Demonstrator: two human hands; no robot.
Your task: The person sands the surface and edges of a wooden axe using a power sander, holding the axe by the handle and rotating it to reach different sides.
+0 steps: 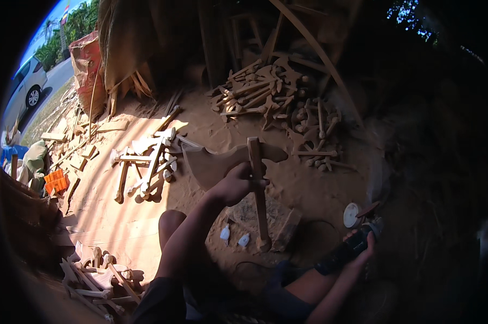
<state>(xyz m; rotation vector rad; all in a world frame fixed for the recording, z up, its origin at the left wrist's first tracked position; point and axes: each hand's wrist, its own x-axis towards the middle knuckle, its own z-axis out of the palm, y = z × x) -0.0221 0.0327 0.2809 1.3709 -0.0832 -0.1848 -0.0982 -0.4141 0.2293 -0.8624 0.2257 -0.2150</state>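
My left hand point(236, 184) is closed around a wooden axe point(214, 164), gripping it where the broad curved blade meets the handle. The handle point(261, 213) hangs down, its knobbed end over a rough block point(284, 224) on the ground. At the lower right, my right hand point(364, 249) is wrapped around a dark angle grinder point(338, 258). A thin reddish-brown disc point(368, 209) shows at the tool's head, apart from the axe. Beside that disc is a round white piece point(351, 215), its kind unclear. Two small white packets point(225, 233) lie near the block.
Piles of similar wooden axes point(265, 94) lie at the back. A sunlit stack point(149, 159) stands left of the blade, and another heap point(101, 281) is at the lower left. Wood scraps point(77, 162), a red sack point(86, 65) and a parked car point(30, 83) are farther left.
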